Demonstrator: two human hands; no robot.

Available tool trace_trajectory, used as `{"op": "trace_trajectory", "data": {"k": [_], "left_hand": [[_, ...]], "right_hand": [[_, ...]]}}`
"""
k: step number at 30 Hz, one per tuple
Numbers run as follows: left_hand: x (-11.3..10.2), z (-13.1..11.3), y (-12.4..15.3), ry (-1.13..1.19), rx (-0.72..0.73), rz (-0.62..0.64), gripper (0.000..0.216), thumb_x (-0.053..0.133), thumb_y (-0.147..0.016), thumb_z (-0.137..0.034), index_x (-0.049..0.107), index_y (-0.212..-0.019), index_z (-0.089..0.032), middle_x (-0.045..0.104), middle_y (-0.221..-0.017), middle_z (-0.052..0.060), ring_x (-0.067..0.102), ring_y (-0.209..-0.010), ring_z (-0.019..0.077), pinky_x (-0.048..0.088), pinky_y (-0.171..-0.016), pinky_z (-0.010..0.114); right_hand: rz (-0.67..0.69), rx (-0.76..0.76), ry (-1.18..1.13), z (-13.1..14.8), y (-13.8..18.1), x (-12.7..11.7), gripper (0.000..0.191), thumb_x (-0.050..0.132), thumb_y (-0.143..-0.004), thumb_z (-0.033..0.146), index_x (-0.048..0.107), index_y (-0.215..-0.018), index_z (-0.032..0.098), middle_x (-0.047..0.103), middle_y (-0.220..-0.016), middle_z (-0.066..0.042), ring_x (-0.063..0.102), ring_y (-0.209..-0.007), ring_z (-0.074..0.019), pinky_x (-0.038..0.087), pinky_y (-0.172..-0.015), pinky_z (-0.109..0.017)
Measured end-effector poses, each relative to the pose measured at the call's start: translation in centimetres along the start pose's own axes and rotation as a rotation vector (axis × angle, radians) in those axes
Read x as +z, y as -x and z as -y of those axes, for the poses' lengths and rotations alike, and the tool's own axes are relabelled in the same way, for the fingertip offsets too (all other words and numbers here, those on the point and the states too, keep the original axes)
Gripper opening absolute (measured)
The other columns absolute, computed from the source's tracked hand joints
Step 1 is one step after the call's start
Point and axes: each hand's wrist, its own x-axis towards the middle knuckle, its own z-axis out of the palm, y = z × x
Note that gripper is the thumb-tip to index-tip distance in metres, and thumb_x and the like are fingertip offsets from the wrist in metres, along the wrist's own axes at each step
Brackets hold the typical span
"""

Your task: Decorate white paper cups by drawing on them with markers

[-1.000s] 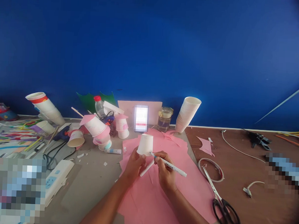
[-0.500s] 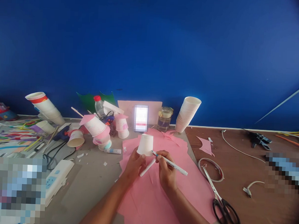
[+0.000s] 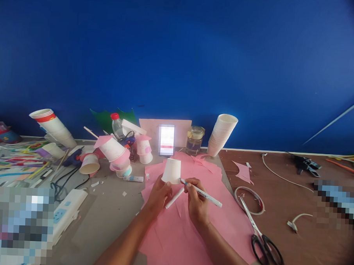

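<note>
My left hand (image 3: 159,195) grips a white paper cup (image 3: 172,170), held upside down above pink paper sheets (image 3: 187,226). My right hand (image 3: 196,203) is closed on a white pen (image 3: 203,193), whose tip touches the cup's lower rim on its right side. A white pen cap (image 3: 175,198) lies between the two hands, under the cup; whether the left fingers hold it I cannot tell.
Black-handled scissors (image 3: 262,237) and a tape ring (image 3: 249,198) lie to the right. A stack of white cups (image 3: 222,135), a glass jar (image 3: 194,140), a phone (image 3: 166,140) and pink-decorated cups (image 3: 117,155) stand behind. A power strip (image 3: 68,211) and craft sticks (image 3: 14,160) sit at the left.
The right hand has shifted the pen slightly along the cup's rim. Everything else has stayed where it was.
</note>
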Motion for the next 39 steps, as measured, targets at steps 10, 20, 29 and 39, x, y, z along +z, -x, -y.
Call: {"op": "trace_trajectory", "data": {"k": [10,20,29,39], "left_hand": [[0.05,0.00,0.10,-0.001,-0.005,-0.015,0.039,0.069,-0.075,-0.052,0.058,-0.094,-0.019,0.046,-0.053,-0.006,0.042,-0.050,0.0083,0.033,-0.050,0.021],[0.06,-0.04,-0.04,0.044,-0.010,0.032,0.039,0.069,-0.075,-0.051,0.058,-0.095,-0.019,0.045,-0.052,-0.007,0.038,-0.048,0.0077,0.029,-0.048,0.021],[0.20,-0.19,-0.02,0.051,-0.002,0.008,0.041,0.070,-0.073,-0.053,0.059,-0.092,-0.019,0.045,-0.051,-0.007,0.040,-0.049,0.0083,0.031,-0.049,0.021],[0.34,-0.26,-0.06,0.040,-0.005,0.000,0.046,0.074,-0.068,-0.051,0.057,-0.097,-0.020,0.047,-0.054,-0.007,0.041,-0.050,0.0078,0.034,-0.051,0.020]], "right_hand": [[0.071,-0.049,0.008,0.00,0.02,0.07,0.010,0.056,-0.078,0.025,0.065,-0.075,0.021,0.058,-0.072,0.000,0.046,-0.062,-0.0145,0.038,-0.059,-0.028],[-0.057,0.022,-0.054,-0.46,-0.02,0.06,0.013,0.058,-0.084,0.034,0.061,-0.086,0.022,0.053,-0.072,0.001,0.047,-0.064,-0.0144,0.041,-0.059,-0.028],[-0.020,0.010,-0.056,-0.25,0.16,0.22,0.017,0.057,-0.087,0.039,0.058,-0.090,0.022,0.052,-0.067,0.002,0.051,-0.064,-0.0148,0.043,-0.060,-0.028],[0.094,-0.053,-0.024,-0.31,0.22,-0.15,0.017,0.060,-0.085,0.038,0.065,-0.090,0.022,0.063,-0.085,-0.004,0.058,-0.072,-0.0173,0.047,-0.065,-0.031]]}}
